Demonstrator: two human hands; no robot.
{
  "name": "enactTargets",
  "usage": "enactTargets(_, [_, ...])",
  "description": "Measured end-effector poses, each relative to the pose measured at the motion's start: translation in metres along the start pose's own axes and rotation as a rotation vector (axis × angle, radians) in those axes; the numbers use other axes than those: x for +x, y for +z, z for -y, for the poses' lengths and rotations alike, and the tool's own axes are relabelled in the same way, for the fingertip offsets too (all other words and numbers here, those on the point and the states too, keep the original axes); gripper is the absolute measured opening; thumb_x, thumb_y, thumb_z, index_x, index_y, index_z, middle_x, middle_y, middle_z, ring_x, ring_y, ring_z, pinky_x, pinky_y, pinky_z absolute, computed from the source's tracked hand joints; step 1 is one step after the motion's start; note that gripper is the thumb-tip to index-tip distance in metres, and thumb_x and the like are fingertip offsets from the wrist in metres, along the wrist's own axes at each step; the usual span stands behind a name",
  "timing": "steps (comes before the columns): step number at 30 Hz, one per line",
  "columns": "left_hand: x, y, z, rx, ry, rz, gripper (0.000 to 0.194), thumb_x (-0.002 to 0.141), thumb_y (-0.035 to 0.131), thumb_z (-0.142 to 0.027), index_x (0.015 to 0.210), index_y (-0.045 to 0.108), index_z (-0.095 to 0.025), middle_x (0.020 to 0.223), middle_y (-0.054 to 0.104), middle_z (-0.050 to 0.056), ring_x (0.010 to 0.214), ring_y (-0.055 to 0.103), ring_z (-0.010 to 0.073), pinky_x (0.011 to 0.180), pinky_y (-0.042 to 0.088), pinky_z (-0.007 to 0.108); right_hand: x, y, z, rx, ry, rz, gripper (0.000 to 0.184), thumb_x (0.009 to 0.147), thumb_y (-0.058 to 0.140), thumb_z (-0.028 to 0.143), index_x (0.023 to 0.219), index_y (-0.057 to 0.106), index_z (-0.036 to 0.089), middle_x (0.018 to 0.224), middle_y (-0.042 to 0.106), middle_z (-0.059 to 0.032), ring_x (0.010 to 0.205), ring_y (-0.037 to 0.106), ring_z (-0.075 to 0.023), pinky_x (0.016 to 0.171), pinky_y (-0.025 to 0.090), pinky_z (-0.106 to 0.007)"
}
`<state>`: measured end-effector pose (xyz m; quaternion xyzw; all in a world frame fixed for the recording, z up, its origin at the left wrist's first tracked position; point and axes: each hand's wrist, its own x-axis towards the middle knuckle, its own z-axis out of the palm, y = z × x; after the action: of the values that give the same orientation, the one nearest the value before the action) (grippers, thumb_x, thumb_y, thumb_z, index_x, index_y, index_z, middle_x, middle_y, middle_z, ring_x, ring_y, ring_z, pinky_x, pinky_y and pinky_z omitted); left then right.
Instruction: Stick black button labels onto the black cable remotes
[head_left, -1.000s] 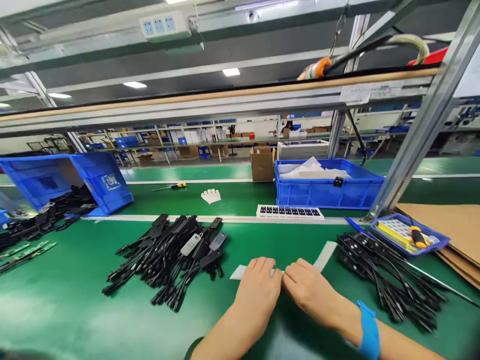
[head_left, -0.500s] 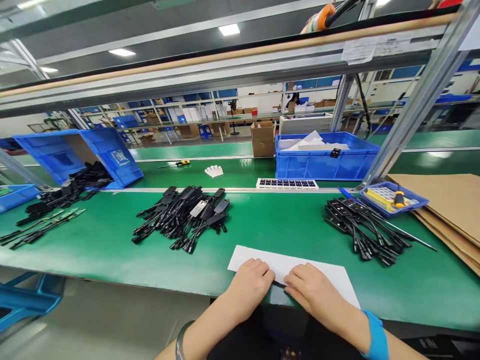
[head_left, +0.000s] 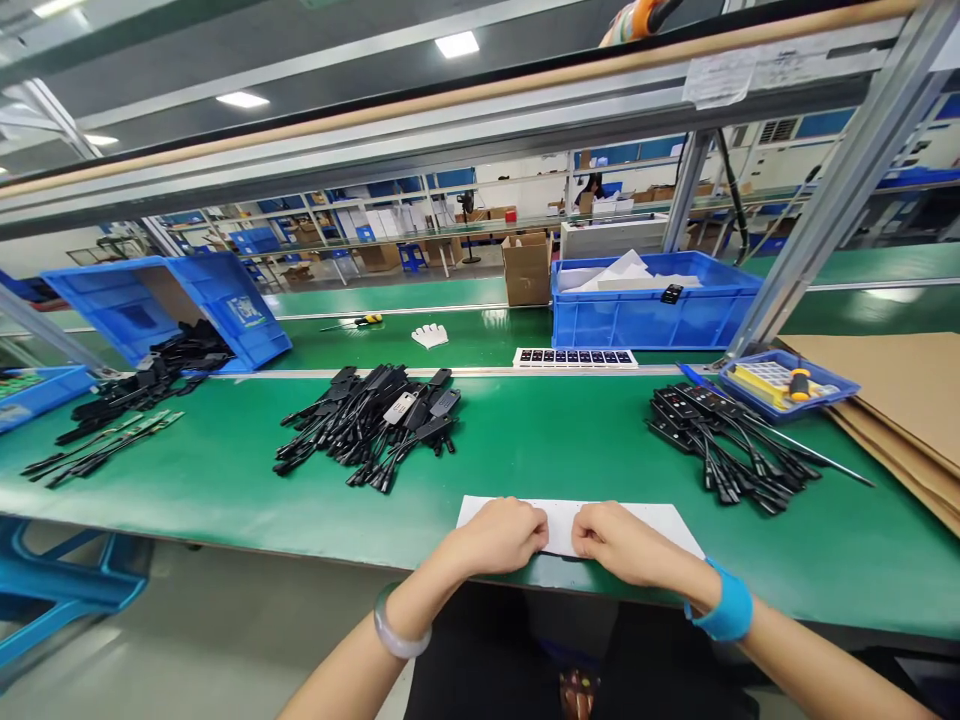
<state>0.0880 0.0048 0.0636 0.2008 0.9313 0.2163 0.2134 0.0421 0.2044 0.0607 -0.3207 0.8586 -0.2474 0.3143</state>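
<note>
left hand (head_left: 501, 535) and right hand (head_left: 626, 543) pinch the white paper sheet (head_left: 660, 520) under their fingertips; probably light, floppy; best held at its near edge.

1. Two bare forearms reach forward from the bottom of the view, angling inward toward each other.
2. The left hand (head_left: 501, 535) lies knuckles up, fingers curled under in a loose fist, thumb side turned toward the other hand.
3. The right hand (head_left: 626, 543) mirrors it, knuckles up, fingers bent down and inward.
4. The two hands sit close side by side at the same height, a narrow gap between their thumbs; they do not touch.
5. The left wrist wears a pale, translucent bangle (head_left: 400, 630).
6. The right wrist wears a bright blue wristband (head_left: 724, 605).
7. The fingertips of both hands are hidden beneath the knuckles.
</note>
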Motion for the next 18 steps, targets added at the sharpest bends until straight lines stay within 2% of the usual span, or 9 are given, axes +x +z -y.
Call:
enactTargets(3, [0.003,-0.001,0.000,-0.009,0.077,0.011,0.012,0.085,0.051,-0.025,0.089,0.062,-0.020,0.089,0.061,-0.002,0.080,0.056,0.0120,0.066,0.035,0.022,0.004,-0.004,0.000,0.072,0.015,0.088,0.013,0.071,0.048,0.008,0.067,0.060,0.011,0.067,0.060,-0.0007,0.060,0.045,-0.0077,0.057,0.027,-0.020])
enactTargets(5, [0.005,0.002,-0.003,0.019,0.089,-0.008,0.013,0.087,0.053,-0.028,0.089,0.062,-0.020,0.090,0.061,-0.002,0.082,0.056,0.0118,0.069,0.037,0.021,0.005,-0.004,0.001,0.070,0.022,0.079,0.014,0.070,0.048,0.008,0.067,0.061,0.010,0.066,0.060,-0.0007,0.059,0.044,-0.0075,0.056,0.027,-0.020])
enactTargets(10, [0.004,0.014,-0.013,0.204,0.006,-0.033,0.021,0.092,0.039,-0.021,0.092,0.057,-0.011,0.093,0.059,0.008,0.083,0.056,0.0223,0.071,0.042,0.033,0.003,-0.001,0.003,0.034,0.018,-0.008,0.018,0.070,0.045,0.007,0.067,0.062,0.012,0.070,0.063,-0.0005,0.064,0.050,-0.0086,0.061,0.029,-0.020])
enactTargets(14, [0.003,0.014,-0.022,0.276,-0.021,0.011,0.020,0.087,0.038,-0.009,0.097,0.055,-0.009,0.094,0.058,0.010,0.084,0.057,0.0257,0.073,0.046,0.039,0.000,0.001,0.003,-0.047,-0.023,-0.031,0.015,0.071,0.047,0.011,0.067,0.061,0.014,0.069,0.062,0.0004,0.061,0.049,-0.0087,0.059,0.027,-0.022])
enactTargets(18, [0.007,0.012,-0.024,0.299,-0.029,0.010,0.024,0.084,0.035,-0.006,0.100,0.053,-0.007,0.093,0.057,0.013,0.084,0.057,0.0286,0.072,0.047,0.042,-0.003,0.006,0.002,-0.185,0.033,-0.082,0.015,0.079,0.045,0.016,0.067,0.055,0.013,0.071,0.059,-0.0037,0.064,0.045,-0.0119,0.060,0.024,-0.026])
